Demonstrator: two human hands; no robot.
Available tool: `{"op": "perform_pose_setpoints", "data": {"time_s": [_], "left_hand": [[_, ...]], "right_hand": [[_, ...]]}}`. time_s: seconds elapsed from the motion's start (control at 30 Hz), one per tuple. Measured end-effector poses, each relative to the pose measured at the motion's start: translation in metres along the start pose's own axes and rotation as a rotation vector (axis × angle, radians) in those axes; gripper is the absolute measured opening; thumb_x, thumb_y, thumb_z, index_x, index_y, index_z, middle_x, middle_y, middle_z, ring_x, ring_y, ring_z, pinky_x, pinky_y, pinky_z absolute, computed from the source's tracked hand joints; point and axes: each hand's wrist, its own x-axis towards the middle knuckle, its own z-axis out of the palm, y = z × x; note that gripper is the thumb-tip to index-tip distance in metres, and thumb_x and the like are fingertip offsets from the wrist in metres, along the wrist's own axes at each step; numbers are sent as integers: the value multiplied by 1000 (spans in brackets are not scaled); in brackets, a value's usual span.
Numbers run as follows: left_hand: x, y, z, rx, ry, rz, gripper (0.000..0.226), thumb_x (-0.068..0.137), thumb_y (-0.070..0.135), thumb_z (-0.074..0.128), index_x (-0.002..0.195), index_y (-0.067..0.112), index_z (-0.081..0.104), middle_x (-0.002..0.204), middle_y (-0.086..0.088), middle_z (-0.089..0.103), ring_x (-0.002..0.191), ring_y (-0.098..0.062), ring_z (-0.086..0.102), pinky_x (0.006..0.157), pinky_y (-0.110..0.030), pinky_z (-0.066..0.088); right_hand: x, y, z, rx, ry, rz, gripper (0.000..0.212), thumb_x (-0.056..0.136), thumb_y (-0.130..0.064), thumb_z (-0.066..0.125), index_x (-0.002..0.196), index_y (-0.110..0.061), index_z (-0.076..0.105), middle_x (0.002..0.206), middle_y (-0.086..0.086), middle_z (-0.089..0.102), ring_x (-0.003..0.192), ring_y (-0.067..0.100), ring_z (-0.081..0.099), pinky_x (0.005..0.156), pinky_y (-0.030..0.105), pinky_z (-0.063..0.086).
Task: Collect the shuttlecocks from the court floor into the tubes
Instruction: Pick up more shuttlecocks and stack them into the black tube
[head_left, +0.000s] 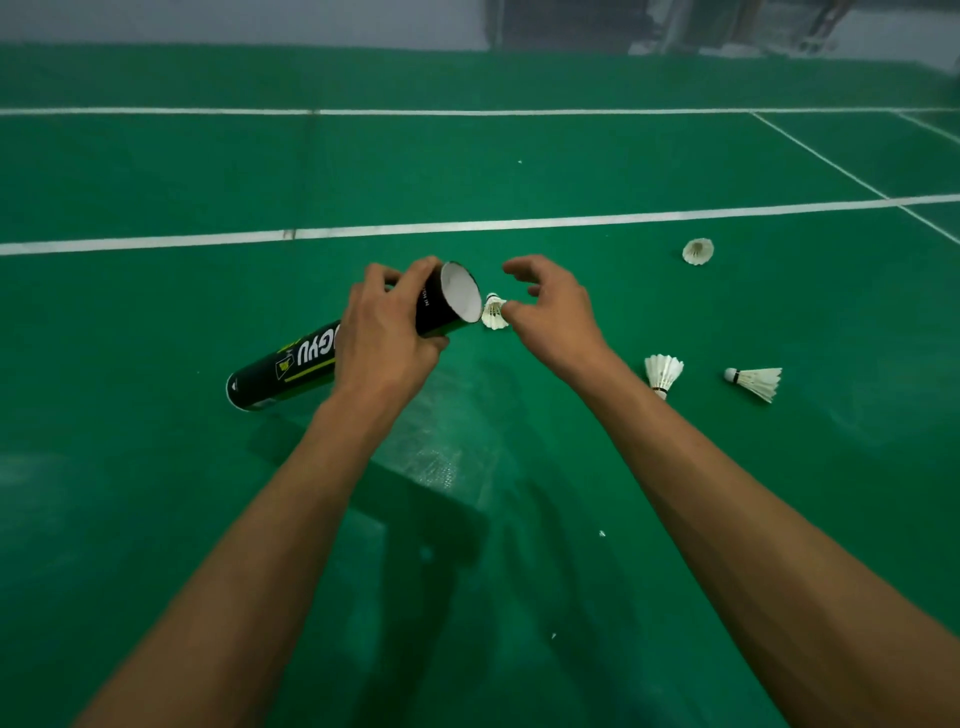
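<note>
My left hand (384, 332) grips a black shuttlecock tube (291, 364) near its open end (461, 300). The tube is tilted, with its closed end low at the left and its mouth facing right. A white feather shuttlecock (493, 313) sits just outside the mouth, between the tube and my right hand (550, 317). The thumb tip of that hand is at the shuttlecock's side, and its other fingers are spread and curved above it without closing. Three more shuttlecocks lie on the green court floor to the right: one far (697, 251) and two nearer ones (663, 373) (756, 380).
White court lines (467, 225) cross the green floor beyond my hands, and more lines (821, 156) run off at the right. A wall and some blurred equipment (727, 31) stand at the far edge. Small white specks (601, 533) lie on the floor close to me.
</note>
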Motion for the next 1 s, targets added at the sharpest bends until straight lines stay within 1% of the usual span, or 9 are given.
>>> {"op": "perform_pose_setpoints", "data": {"time_s": [0.1,0.13,0.23,0.3,0.63,0.7,0.8,0.9,1.0], "left_hand": [[3,-2,-1,0,22,-5,86,71,22,91,145,32,49,124,-11,52,115,-33,55,92,-47,51],[4,-2,0,-4,27,-6,86,71,21,91,145,31,49,124,-11,53,115,-34,55,92,-48,52],[6,-2,6,-19,31,-5,87,70,22,91,145,31,49,123,-11,53,114,-34,55,91,-48,52],[5,-2,8,-23,25,-6,87,70,22,91,145,32,49,123,-10,53,114,-33,55,91,-49,53],[2,-10,15,79,-7,4,83,71,20,90,143,31,49,122,-9,53,111,-32,54,91,-49,52],[3,-9,15,98,-11,-10,83,72,21,89,142,32,49,123,-8,53,112,-32,54,92,-49,52],[7,1,13,124,-19,-24,82,72,21,89,143,32,49,123,-8,53,113,-32,54,93,-48,52],[13,18,12,173,-46,-29,82,73,21,89,144,32,49,124,-8,52,114,-32,54,96,-47,51],[22,43,21,225,-75,-22,84,72,20,90,144,32,48,125,-9,53,114,-33,54,96,-49,51]], "right_hand": [[3,3,10,-51,-102,-15,55,88,-7,65,141,-17,56,144,4,58,130,21,54,99,22,40],[4,3,13,-81,-130,-37,57,87,-7,65,142,-16,55,145,5,57,130,22,54,98,22,40],[10,5,21,-120,-198,-79,61,84,-8,67,142,-14,54,142,8,59,126,26,55,101,31,44],[15,8,24,-124,-236,-77,62,82,-9,69,142,-14,54,140,9,59,125,27,55,101,33,45],[51,34,29,-216,-340,-57,66,88,-11,70,149,-16,47,152,6,50,130,23,52,92,19,36],[57,35,30,-197,-357,-57,66,88,-11,70,150,-17,46,152,6,50,124,21,55,91,20,38],[65,35,28,-167,-389,-73,68,89,-12,71,151,-17,45,155,5,46,127,19,53,93,21,36],[68,40,13,-123,-418,-52,67,91,-12,70,152,-18,43,156,6,44,108,14,54,85,22,39],[70,57,-11,-96,-421,-19,67,89,-11,69,151,-17,45,152,10,48,118,24,56,88,27,45]]}}
